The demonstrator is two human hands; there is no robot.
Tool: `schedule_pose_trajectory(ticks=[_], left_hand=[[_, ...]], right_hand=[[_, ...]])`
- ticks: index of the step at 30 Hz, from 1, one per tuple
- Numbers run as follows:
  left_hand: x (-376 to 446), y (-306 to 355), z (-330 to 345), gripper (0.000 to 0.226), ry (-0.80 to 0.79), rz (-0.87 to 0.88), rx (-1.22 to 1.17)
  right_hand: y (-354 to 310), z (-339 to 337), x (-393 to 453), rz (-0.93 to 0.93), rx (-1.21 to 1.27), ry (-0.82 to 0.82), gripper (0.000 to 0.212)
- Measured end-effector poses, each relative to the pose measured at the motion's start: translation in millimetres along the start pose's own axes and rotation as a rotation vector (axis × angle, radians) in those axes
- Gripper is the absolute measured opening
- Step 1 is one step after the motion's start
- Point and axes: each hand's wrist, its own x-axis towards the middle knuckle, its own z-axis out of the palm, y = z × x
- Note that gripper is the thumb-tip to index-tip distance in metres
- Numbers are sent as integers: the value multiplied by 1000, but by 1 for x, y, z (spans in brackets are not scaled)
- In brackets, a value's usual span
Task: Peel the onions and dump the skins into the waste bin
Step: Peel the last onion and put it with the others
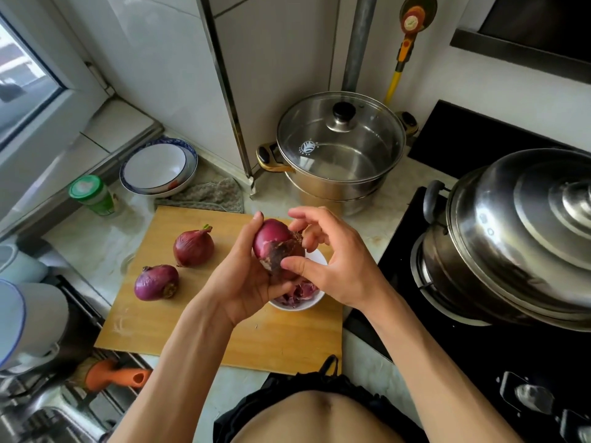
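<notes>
- Left hand (243,279) is cupping a red onion (277,247) from below, fingers curled round it, holding it up over a small white bowl (311,304) so that anything torn loose is likely dropping straight in.
- Right hand (332,266) is working at the same onion, thumb pressing on a patch of brown dry skin and fingertips pinching near the root end, apparently lifting the skin away from the glossy purple layer already showing.
- Purple skins (295,294) are lying in the bowl, which is sitting near the right edge of the wooden cutting board (224,330), seemingly serving as a holding place until the trip to the waste bin; no bin is in view.
- Two more onions are waiting toward the board's left edge: one with a green sprout (193,248) farther back, another (156,282) nearer the front, both seemingly wearing their outer skin and kept within reach.
- Peeling is looking less than halfway done.
</notes>
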Motion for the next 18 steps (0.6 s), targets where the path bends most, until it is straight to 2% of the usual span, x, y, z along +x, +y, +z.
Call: schedule_pose_trajectory(ticks=[9,18], left_hand=[[5,-7,3,66,12,-22,22],[10,-16,-7,65,114,-47,14]], right_hand=[[5,-3,-6,-53,-66,-20,40],[26,13,-5,-51,-90,-39,33]])
